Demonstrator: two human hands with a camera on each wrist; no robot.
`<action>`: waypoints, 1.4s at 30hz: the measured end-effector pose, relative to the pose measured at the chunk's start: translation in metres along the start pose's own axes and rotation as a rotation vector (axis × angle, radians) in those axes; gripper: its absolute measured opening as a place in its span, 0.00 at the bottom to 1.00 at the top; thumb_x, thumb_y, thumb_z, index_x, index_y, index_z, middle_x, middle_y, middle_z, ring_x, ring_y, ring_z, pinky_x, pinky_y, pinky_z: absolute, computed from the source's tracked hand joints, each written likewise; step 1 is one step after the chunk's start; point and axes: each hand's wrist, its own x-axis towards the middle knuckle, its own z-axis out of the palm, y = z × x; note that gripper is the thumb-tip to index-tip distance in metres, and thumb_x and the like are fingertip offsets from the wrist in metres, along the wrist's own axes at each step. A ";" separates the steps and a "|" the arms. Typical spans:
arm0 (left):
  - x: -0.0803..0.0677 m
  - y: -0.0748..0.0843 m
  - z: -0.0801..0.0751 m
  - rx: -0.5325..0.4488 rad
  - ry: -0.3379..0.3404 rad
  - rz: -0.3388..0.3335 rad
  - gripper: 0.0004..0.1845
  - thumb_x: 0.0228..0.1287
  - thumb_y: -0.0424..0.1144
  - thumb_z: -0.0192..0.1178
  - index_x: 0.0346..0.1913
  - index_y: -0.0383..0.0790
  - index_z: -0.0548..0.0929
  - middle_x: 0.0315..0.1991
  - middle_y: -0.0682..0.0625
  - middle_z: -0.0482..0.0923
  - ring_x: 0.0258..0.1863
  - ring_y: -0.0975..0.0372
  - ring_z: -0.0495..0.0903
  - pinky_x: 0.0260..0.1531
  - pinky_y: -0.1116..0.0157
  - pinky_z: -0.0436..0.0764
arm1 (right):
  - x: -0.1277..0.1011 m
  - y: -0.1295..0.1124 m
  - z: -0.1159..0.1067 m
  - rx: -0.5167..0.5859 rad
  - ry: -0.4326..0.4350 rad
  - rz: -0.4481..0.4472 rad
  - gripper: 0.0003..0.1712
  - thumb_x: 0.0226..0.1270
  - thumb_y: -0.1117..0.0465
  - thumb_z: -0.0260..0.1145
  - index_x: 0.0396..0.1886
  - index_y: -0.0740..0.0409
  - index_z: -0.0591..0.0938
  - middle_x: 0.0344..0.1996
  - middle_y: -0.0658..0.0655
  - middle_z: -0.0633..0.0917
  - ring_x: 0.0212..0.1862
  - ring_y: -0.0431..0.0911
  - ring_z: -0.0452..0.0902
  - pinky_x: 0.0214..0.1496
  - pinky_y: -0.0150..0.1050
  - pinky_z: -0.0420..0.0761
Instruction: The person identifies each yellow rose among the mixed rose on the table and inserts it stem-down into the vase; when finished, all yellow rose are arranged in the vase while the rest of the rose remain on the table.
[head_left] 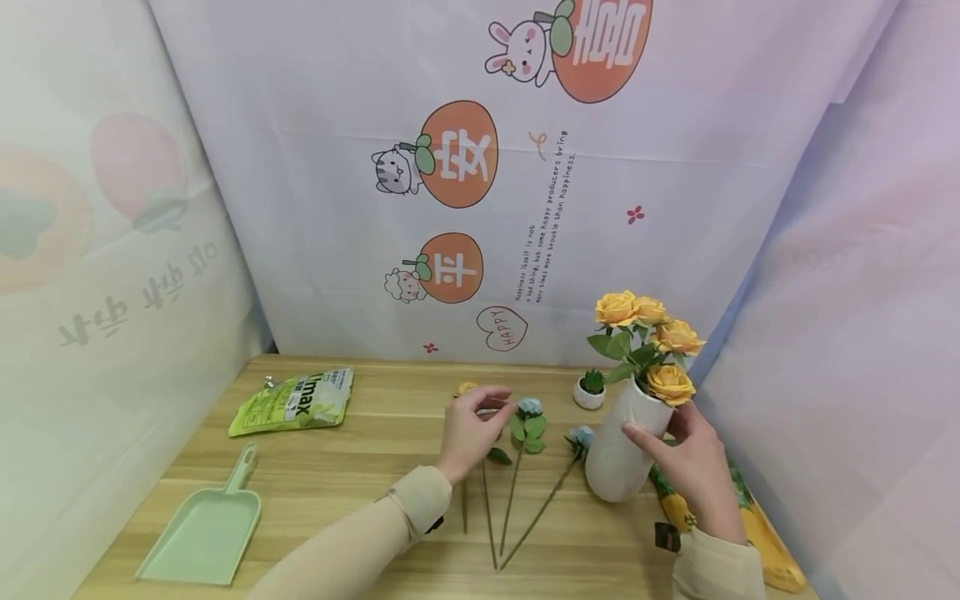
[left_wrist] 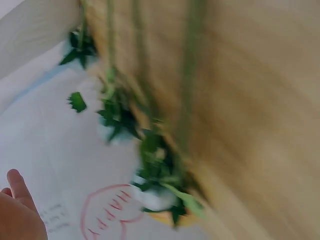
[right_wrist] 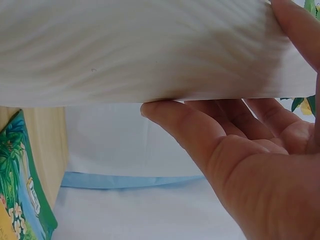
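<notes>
While I stood by, both hands worked at the far right of the pale wooden table (head_left: 360, 467).

Right hand: the right hand (head_left: 693, 467) wrapped the upper body of the white ribbed ceramic vase (head_left: 622, 450), thumb across its front and fingers behind; its grip was closed around the vase. The right wrist view showed the fingers (right_wrist: 200, 125) pressed against the vase's white wall (right_wrist: 125, 55).

Vase: it stood near the table's right edge, leaning slightly to the right, holding a bunch of yellow artificial roses (head_left: 648, 337) with green leaves.

Left hand: the left hand (head_left: 472, 433) hovered over the loose stems, fingers curled and pinching at the top of a thin stem beside a small yellow bloom (head_left: 467, 388); its grip looked clenched on that stem, though the blurred wrist view could not confirm it.

Loose flowers: two pale blue artificial roses, one (head_left: 529, 408) just right of the left hand and another (head_left: 580, 437) near the vase's foot, lay with long green stems running toward me.

Elsewhere on the table: a tiny potted cactus (head_left: 589, 389) behind the vase, a green snack pouch (head_left: 296, 402) at the far left, a mint green plastic dustpan (head_left: 202, 533) at the near left, and a colourful flat packet (head_left: 757, 525) under the right wrist.
</notes>
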 end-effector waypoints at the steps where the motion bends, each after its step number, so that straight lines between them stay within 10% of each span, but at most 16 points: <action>1: -0.003 -0.003 -0.005 0.011 0.003 -0.017 0.12 0.71 0.34 0.74 0.54 0.46 0.91 0.49 0.50 0.91 0.47 0.55 0.90 0.47 0.60 0.91 | 0.000 0.000 0.000 0.000 0.001 -0.001 0.63 0.67 0.33 0.76 0.88 0.57 0.55 0.76 0.74 0.70 0.75 0.68 0.68 0.70 0.70 0.74; 14: -0.023 -0.037 -0.048 0.261 -0.016 -0.196 0.14 0.67 0.29 0.75 0.54 0.35 0.90 0.40 0.49 0.89 0.35 0.63 0.87 0.38 0.67 0.88 | 0.000 0.001 0.001 0.011 -0.001 -0.009 0.64 0.67 0.33 0.76 0.89 0.55 0.54 0.76 0.74 0.70 0.75 0.68 0.68 0.69 0.70 0.75; 42: -0.029 -0.042 -0.055 0.500 -0.367 -0.361 0.19 0.56 0.32 0.82 0.51 0.35 0.92 0.34 0.50 0.87 0.34 0.64 0.82 0.39 0.58 0.87 | 0.000 0.002 0.000 0.031 0.009 -0.018 0.65 0.66 0.33 0.77 0.89 0.54 0.53 0.77 0.73 0.70 0.75 0.68 0.68 0.69 0.70 0.76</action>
